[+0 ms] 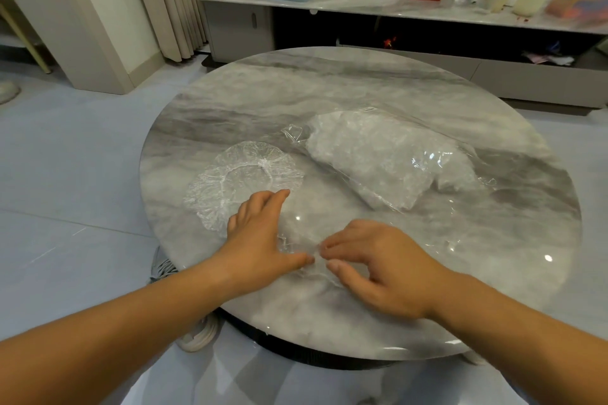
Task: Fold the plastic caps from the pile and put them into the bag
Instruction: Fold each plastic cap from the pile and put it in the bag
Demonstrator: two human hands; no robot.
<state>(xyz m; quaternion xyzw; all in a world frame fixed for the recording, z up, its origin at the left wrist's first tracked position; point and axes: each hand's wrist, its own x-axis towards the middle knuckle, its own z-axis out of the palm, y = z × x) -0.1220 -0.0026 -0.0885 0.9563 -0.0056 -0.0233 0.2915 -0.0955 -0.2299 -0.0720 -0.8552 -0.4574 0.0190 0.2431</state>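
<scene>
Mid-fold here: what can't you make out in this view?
Head view:
- Cap: outline and folds, clear film on the table, partly under the left hand and right hand.
- Pile: cap count, clear layers overlap.
- Bag: mouth, lost in glare and creases.

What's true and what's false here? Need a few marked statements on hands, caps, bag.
1. Both the left hand and the right hand touch one clear crinkled plastic cap near the front edge of the round grey marble table. True.
2. The clear plastic bag stuffed with caps lies on the floor. False: it lies on the table.
3. Loose clear plastic caps lie left of the bag. True.
4. The right hand lies flat, fingers straight. False: its fingers curl, pinching the cap.
</scene>
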